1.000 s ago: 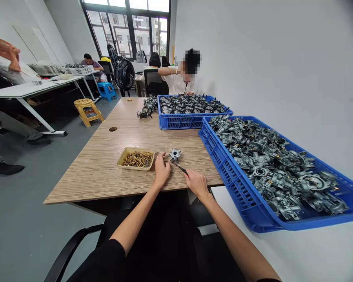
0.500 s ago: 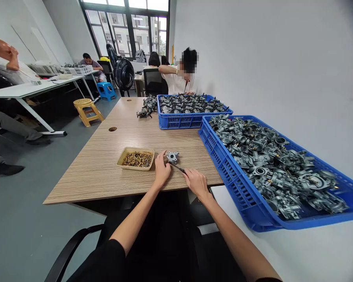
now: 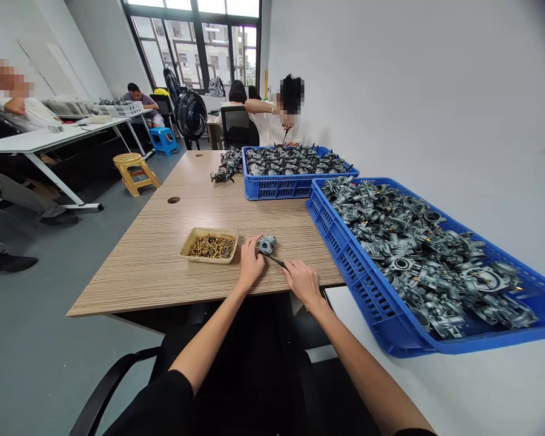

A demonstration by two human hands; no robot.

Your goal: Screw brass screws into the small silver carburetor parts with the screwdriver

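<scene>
The right hand (image 3: 302, 281) has its fingers closed around the near end of a thin, black-shafted hand tool (image 3: 274, 260), which slants away to the left toward the left hand (image 3: 251, 265). The fingers of the left hand are curled at the left side of a small, silver-grey metal casting (image 3: 267, 244) with a round opening; whether they pinch it or only rest against it, I cannot tell. The casting is at the wood-grain desk (image 3: 163, 266), just beyond the tool's far end. Left of the left hand sits a shallow, cream-coloured plastic tray (image 3: 184, 254) holding a heap of small brass-coloured metal pieces (image 3: 212, 246). To the right, a large blue plastic crate (image 3: 367, 290) is piled with loose silver-grey metal castings (image 3: 404, 254). Beyond it, a second blue plastic crate (image 3: 277, 189) carries rows of darker metal assemblies (image 3: 295, 162), with a small cluster of similar assemblies (image 3: 227, 165) on the desk to its left. Past that crate, a person in a white top (image 3: 267, 124) bends forward, one arm raised.
</scene>
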